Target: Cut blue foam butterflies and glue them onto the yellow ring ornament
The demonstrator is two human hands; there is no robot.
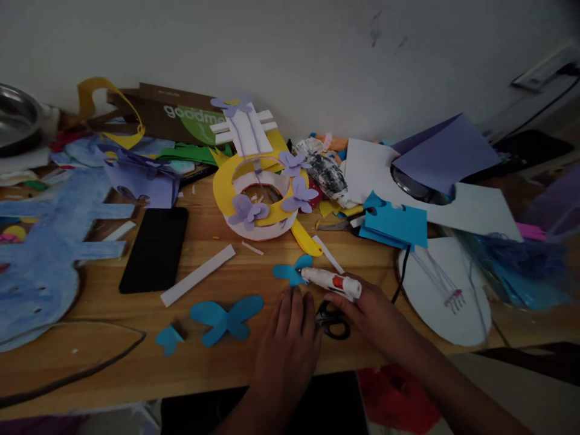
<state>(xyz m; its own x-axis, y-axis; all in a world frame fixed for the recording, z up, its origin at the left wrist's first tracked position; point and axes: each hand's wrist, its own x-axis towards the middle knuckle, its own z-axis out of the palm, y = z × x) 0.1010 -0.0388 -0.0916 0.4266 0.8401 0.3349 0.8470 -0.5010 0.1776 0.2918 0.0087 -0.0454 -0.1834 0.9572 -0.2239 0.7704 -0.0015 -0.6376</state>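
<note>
My right hand (374, 311) is closed around a slim white glue bottle (335, 283) with a red mark. Its tip points left and meets a small blue paper butterfly (290, 273) on the table. My left hand (290, 338) lies flat, fingers stretched out, with the fingertips at the butterfly's lower edge. Black-handled scissors (335, 321) lie between my hands, their blades partly hidden. A larger blue butterfly (226, 320) rests left of my left hand, and a smaller folded one (170, 339) sits farther left.
Behind my hands stands a yellow and white paper ring (222, 187) with purple flowers. A black phone (154, 251) and a white paper strip (198, 275) lie to the left. Folded blue paper (394, 223) and a white disc (435, 302) with threads are on the right.
</note>
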